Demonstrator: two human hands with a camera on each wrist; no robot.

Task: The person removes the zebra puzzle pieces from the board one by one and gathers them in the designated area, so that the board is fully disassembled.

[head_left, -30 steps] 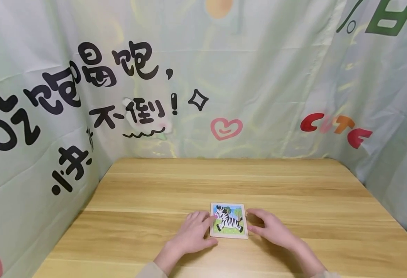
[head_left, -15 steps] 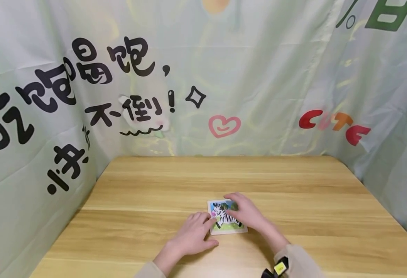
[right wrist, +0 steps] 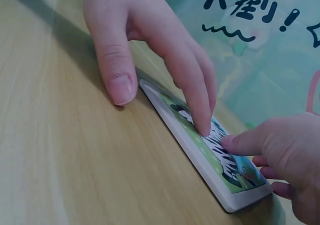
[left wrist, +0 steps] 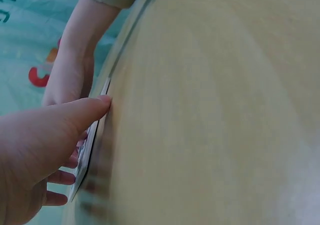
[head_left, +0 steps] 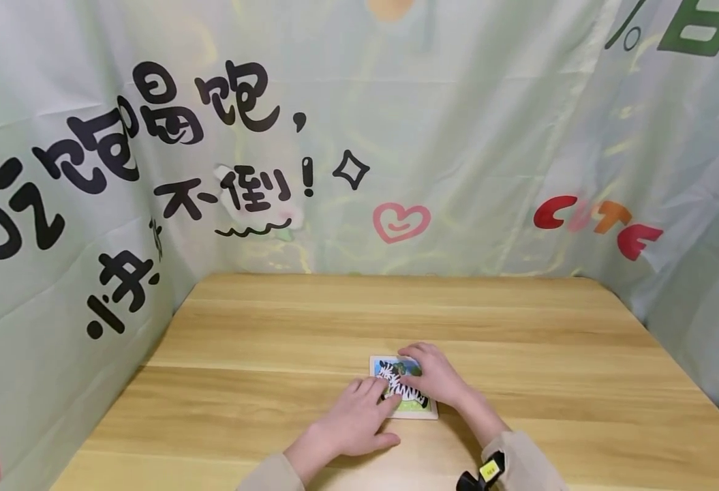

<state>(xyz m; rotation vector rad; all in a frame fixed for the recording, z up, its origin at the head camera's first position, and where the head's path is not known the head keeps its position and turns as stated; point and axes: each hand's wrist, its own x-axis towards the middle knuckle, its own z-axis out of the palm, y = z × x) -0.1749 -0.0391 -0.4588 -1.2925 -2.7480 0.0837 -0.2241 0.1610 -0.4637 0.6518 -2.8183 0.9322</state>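
Note:
A flat zebra puzzle [head_left: 411, 404] with a pale raised border lies on the table in front of me. Fingertips of my left hand [head_left: 359, 419] press on the zebra, while that thumb stays off the picture by the near left corner. From the right, my right hand [head_left: 435, 375] covers the upper right part; its thumb rests on the zebra and its bent fingers reach the far edge. In the right wrist view the puzzle [right wrist: 197, 155] lies flat, with the left fingers and right thumb meeting near its middle. Any seams between pieces are too fine to make out.
The wooden table [head_left: 261, 327] runs back to a pale green printed curtain [head_left: 476, 136], which also hangs along the left and right sides. A black strap with a yellow label [head_left: 490, 470] sits at my right cuff.
My right hand has come from beside the puzzle's right edge onto its upper right part. My left hand has slid a little to the right, further over the picture.

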